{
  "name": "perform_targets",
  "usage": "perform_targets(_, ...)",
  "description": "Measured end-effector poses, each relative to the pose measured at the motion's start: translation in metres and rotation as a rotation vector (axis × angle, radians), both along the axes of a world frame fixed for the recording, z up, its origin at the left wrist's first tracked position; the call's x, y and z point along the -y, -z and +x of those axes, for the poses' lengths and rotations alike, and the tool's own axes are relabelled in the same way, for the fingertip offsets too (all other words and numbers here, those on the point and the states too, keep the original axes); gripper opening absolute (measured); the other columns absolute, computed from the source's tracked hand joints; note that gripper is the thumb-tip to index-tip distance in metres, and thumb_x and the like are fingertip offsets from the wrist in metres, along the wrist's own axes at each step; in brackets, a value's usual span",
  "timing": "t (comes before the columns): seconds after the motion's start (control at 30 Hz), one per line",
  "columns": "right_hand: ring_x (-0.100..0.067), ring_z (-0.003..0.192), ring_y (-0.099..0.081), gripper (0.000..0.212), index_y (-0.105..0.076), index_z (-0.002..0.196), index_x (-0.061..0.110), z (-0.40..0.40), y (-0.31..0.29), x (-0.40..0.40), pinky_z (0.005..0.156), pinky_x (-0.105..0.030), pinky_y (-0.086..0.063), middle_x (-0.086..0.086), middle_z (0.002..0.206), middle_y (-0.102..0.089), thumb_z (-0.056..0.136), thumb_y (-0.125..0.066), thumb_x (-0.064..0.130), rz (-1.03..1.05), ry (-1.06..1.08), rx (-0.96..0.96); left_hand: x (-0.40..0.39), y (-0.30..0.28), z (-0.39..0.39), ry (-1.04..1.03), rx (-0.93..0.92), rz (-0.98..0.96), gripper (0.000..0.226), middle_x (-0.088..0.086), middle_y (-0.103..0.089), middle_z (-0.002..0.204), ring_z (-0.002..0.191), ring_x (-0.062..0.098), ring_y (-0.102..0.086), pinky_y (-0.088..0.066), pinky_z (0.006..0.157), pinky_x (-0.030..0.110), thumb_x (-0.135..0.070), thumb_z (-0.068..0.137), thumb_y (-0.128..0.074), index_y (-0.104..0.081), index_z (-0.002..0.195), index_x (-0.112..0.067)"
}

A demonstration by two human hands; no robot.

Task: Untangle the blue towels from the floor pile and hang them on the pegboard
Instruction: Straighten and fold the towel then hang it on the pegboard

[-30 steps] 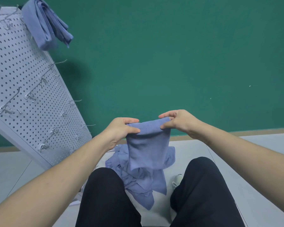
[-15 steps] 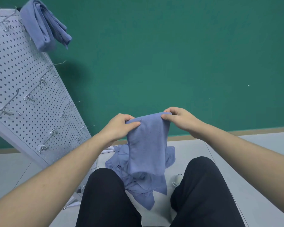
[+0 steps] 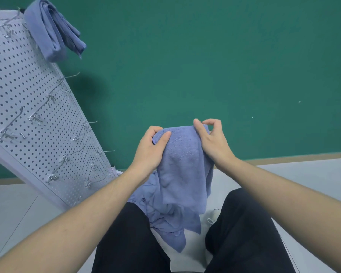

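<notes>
A folded towel (image 3: 53,30) already hangs at the pegboard (image 3: 34,119) top. The left hand (image 3: 150,148) and right hand (image 3: 213,140) each pinch the lifted blue towel (image 3: 182,166) by its top edge, probably to shake it free of the floor pile (image 3: 165,219) between the knees.

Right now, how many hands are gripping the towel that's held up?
2: the left hand pinches the held towel's top left corner, and the right hand grips its top right edge.

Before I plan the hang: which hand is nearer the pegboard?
Left. The left hand grips the towel on the side toward the pegboard, though apart from it. The right hand holds the towel's far side, farther away.
</notes>
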State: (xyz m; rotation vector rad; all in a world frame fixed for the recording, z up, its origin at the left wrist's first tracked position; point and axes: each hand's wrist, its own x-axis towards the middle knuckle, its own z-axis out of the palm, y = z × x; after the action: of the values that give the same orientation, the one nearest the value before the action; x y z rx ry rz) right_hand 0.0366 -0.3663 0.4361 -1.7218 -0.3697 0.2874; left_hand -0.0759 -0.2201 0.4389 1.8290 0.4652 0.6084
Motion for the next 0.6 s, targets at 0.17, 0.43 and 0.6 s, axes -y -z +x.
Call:
perform_targets(0.17, -0.018, 0.105, -0.071, 0.044, -0.061, 0.125, 0.012, 0.006, 0.007, 0.001, 0.085, -0.031, -0.055, -0.004, 0.117, -0.073, 0.089, -0.075, 0.033, 0.114, -0.27, -0.335, 0.001, 0.004, -0.002, -0.06, 0.099, -0.017, 0.012, -0.021, -0.057, 0.077, 0.071, 0.0, -0.052, -0.044, 0.067, 0.015, -0.032, 0.099, -0.059, -0.059, 0.093, -0.022)
perform_targets(0.43, -0.01, 0.099, -0.07, 0.028, -0.064, 0.116, 0.025, -0.003, 0.011, -0.001, 0.084, -0.036, -0.058, 0.009, 0.11, -0.074, 0.106, -0.041, 0.037, 0.036, -0.251, -0.194, -0.003, 0.007, -0.006, -0.084, 0.086, -0.138, 0.018, -0.012, -0.065, 0.081, 0.07, 0.001, -0.059, -0.048, 0.065, 0.014, -0.029, 0.089, -0.074, -0.063, 0.094, -0.016)
perform_targets(0.6, -0.015, 0.102, -0.059, 0.042, -0.054, 0.11, 0.017, -0.014, 0.019, -0.013, 0.088, -0.035, -0.046, 0.005, 0.105, -0.061, 0.104, -0.029, 0.051, -0.112, -0.046, 0.002, -0.001, 0.012, -0.005, -0.095, -0.018, -0.309, 0.009, -0.008, -0.075, 0.088, 0.078, 0.007, -0.068, -0.054, 0.068, 0.023, -0.018, 0.088, -0.071, -0.068, 0.097, -0.017)
